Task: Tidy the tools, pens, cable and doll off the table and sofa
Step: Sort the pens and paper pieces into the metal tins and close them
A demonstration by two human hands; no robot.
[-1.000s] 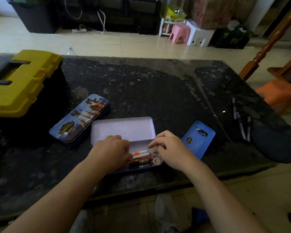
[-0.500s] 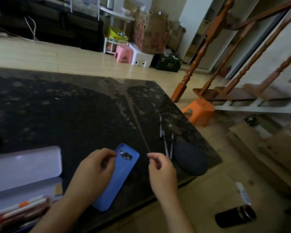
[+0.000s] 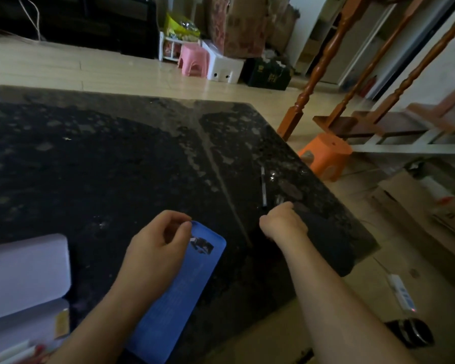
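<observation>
Left hand [image 3: 158, 248] loosely curled over the blue lid [image 3: 179, 292], holding nothing. Right hand [image 3: 283, 223] curled down at the pens [image 3: 263, 187] by the table's right edge, grip hidden. Looks like pen gathering. Calls next for pinching thin barrels off slick stone, then carrying them to the open pencil case [image 3: 24, 279], near left. Dark speckled table [image 3: 116, 158]; pale floor [image 3: 63, 69] beyond, orange stool [image 3: 326, 153] right.
</observation>
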